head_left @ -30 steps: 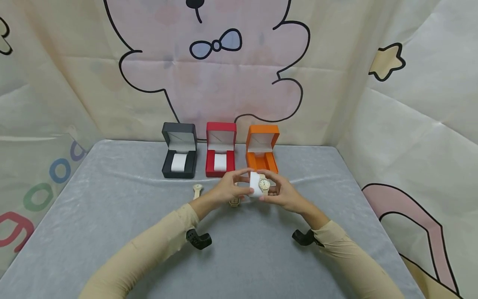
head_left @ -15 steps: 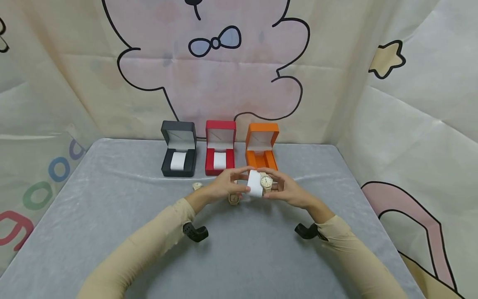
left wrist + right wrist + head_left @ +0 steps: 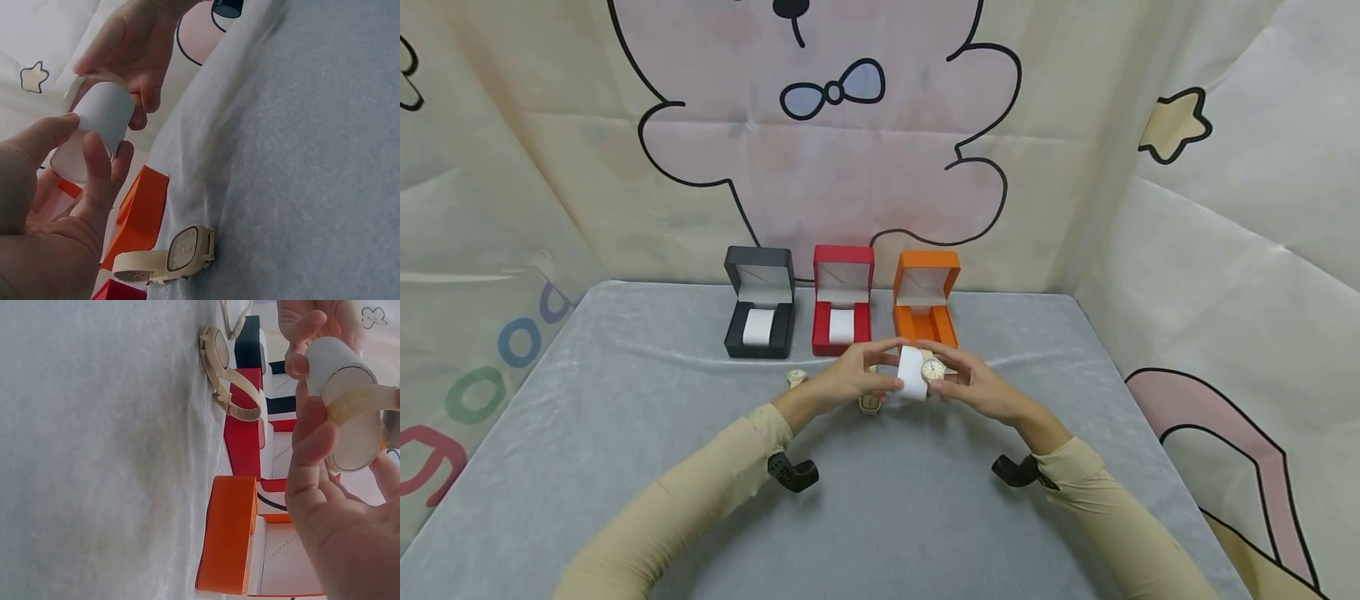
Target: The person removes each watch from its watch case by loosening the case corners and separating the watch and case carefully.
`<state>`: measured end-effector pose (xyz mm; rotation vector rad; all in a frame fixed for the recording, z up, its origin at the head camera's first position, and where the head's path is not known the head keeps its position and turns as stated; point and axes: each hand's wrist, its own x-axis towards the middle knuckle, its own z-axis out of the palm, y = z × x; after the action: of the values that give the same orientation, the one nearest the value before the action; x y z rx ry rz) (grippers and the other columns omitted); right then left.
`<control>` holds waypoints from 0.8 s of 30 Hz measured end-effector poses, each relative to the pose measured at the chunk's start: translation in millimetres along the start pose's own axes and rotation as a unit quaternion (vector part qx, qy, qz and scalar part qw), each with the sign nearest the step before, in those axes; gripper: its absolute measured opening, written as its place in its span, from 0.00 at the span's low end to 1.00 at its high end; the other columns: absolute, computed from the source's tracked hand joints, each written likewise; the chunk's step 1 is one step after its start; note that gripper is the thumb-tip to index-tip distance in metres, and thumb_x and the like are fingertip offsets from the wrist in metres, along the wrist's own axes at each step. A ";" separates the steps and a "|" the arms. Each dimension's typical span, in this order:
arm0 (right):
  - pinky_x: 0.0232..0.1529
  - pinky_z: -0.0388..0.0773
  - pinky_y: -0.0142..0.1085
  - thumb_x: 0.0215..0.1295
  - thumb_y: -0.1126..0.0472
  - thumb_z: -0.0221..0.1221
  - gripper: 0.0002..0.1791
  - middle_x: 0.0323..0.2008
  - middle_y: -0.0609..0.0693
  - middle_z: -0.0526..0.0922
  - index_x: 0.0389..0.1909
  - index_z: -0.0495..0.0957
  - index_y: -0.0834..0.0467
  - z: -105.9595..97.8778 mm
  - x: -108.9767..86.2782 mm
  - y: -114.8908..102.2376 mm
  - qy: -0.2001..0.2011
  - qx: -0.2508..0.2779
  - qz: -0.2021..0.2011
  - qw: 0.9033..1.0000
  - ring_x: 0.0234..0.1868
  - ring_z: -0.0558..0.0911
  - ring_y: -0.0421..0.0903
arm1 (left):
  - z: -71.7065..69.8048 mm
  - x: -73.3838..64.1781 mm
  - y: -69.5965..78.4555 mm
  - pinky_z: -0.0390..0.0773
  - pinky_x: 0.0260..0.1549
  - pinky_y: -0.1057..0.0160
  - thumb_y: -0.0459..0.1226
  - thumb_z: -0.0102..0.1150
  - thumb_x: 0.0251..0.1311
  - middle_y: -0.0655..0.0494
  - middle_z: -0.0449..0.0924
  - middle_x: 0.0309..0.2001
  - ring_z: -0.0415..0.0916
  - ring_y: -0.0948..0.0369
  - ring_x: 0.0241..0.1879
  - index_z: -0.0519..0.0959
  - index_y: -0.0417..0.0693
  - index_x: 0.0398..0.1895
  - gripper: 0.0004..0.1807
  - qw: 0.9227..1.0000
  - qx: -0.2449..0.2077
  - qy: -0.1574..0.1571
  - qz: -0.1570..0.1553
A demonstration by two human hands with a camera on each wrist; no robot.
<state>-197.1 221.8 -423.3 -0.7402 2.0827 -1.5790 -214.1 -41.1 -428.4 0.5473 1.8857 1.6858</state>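
My left hand (image 3: 857, 372) pinches a white watch cushion (image 3: 912, 373) above the table, thumb and fingers on its sides. At the cushion's right end, my right hand (image 3: 981, 389) holds a cream wristwatch (image 3: 933, 369) with a round dial. In the right wrist view its strap (image 3: 362, 402) crosses the cushion's end face, pressed by the right fingers. How much of the cushion sits inside the band cannot be made out. Below the left hand lies another cream watch (image 3: 184, 250) with a squarish dial. A third pale watch (image 3: 797, 377) lies farther left, partly hidden by the left forearm.
Three watch boxes stand with lids up at the table's back: black (image 3: 735, 331), red (image 3: 822, 331) and orange (image 3: 928, 260). White cushions fill the black and red ones; the orange one's visible compartment holds no cushion. A grey cloth (image 3: 880, 517) covers the table.
The watch has shifted slightly right relative to the cushion, toward its end. My right arm has moved a little right, and the cushion is now tilted. The boxes have stayed put.
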 end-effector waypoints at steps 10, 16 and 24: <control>0.41 0.79 0.37 0.75 0.67 0.54 0.35 0.51 0.62 0.74 0.79 0.54 0.57 -4.6 -3.0 5.4 0.012 -0.001 -0.010 1.000 0.42 0.81 0.51 | -4.7 -2.5 -2.9 0.86 0.40 0.59 0.32 0.64 0.65 0.41 0.71 0.69 0.72 0.44 0.61 0.63 0.54 0.77 0.38 1.000 -0.008 0.000 0.011; 0.37 0.78 0.35 0.77 0.62 0.53 0.32 0.55 0.65 0.74 0.79 0.57 0.52 -5.0 -3.4 5.5 0.065 -0.009 0.016 0.998 0.39 0.83 0.52 | -6.5 -2.2 -4.3 0.86 0.41 0.58 0.35 0.65 0.65 0.42 0.71 0.69 0.75 0.48 0.57 0.62 0.56 0.78 0.39 1.000 -0.014 0.024 -0.001; 0.26 0.79 0.33 0.79 0.59 0.51 0.19 0.39 0.47 0.86 0.63 0.69 0.65 -2.6 -5.2 6.8 0.156 0.032 0.034 0.987 0.28 0.87 0.45 | -8.0 -1.6 -5.1 0.86 0.41 0.60 0.34 0.65 0.65 0.42 0.72 0.68 0.76 0.51 0.55 0.61 0.55 0.78 0.40 0.999 -0.019 0.034 -0.005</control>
<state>-195.7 228.6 -429.1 -0.4133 2.2315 -1.8103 -217.7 -48.9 -432.7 0.4708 1.8966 1.7493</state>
